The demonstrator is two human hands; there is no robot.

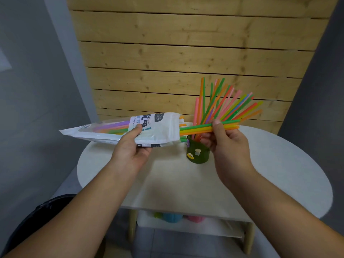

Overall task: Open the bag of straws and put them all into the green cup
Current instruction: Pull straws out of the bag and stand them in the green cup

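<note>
While the left hand (133, 146) clasps the bag (130, 129), the right hand's (226, 144) grip pinches level straws (197, 129) directly above the green cup (198, 152).

Backdrop: wall of pale wooden planks (186, 53), boards laid horizontally, dark gaps between them, knots visible. It fills the upper centre of the view. Grey wall (37, 81) to the left; a lighter patch at its far left edge, source cannot be told. Another grey surface (320, 94) to the right of the planks.

Furniture: white table (279, 174) with rounded top, standing just in front of the planks. Light wooden legs (248, 237) below. A white lower shelf (204, 228) under the top holds blurred green, blue and pink objects (173, 217).

Floor: grey tiles (167, 246) beneath the table. Lighting soft and even.
</note>
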